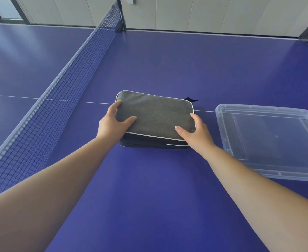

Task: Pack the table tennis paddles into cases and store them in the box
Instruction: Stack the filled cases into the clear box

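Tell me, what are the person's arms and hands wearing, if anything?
Nothing shows on them: the left hand and right hand are bare, without gloves, rings or watch in view, and both forearms are uncovered to the picture's edge, with no sleeves visible.

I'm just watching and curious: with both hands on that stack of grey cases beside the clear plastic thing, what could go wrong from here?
1. The left hand and right hand grip only the top grey case; the darker case beneath could slide off if both are lifted together.
2. The clear plastic piece to the right looks shallow, perhaps a lid, so cases set there might not stay put.
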Demonstrator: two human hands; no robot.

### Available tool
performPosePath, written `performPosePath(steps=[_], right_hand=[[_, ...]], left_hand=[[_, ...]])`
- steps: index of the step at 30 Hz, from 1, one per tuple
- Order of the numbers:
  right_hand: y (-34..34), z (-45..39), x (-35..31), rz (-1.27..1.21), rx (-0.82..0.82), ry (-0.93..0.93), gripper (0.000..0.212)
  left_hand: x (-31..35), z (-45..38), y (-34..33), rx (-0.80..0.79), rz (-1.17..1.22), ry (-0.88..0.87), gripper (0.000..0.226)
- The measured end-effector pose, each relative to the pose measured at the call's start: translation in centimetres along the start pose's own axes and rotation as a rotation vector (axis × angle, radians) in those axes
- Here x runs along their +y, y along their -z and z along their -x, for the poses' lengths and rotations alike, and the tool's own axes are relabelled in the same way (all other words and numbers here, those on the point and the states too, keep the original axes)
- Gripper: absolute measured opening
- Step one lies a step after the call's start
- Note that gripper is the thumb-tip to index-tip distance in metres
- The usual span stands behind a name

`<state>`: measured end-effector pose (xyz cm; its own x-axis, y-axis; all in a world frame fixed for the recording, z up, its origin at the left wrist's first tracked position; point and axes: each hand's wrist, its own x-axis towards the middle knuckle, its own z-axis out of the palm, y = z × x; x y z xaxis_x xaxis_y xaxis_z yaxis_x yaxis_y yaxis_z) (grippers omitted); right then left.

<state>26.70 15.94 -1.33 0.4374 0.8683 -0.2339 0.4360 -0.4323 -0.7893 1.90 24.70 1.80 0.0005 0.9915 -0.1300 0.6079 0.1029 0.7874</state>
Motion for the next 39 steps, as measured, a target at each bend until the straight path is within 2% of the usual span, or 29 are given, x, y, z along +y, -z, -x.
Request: performPosePath(steps=[6,16,20,29,34,39], right_hand=[[-0.6,0.9,-0.3,-0.017,0.018,0.042,0.076],[0.7,6.0,-0.6,-0.096,0.053,0.033,0.079],[2.3,9.7,-0.8,-0.089,0.097,0.059,0.084],[6.1,19.9,0.1,-0.133,0.181,0.028,0.079],[8.6,25.8,1.8,-0.146,0.260,-0.019,0.088],[12.7,31.2,4.1,-0.157,0.348,-0.059,0.086]], left_hand=[[-0.3,1.2,-0.2,-0.019,0.002,-0.036,0.084],[-0.4,6.2,1.4,-0.074,0.087,-0.065,0.084],[0.7,9.3,3.1,-0.092,0.083,-0.122,0.083],[2.3,17.5,5.6,-0.210,0.001,-0.213,0.082],[3.1,22.2,5.0,-0.279,0.016,-0.270,0.081],[4.5,27.0,3.0,-0.366,0.053,-0.298,0.079]])
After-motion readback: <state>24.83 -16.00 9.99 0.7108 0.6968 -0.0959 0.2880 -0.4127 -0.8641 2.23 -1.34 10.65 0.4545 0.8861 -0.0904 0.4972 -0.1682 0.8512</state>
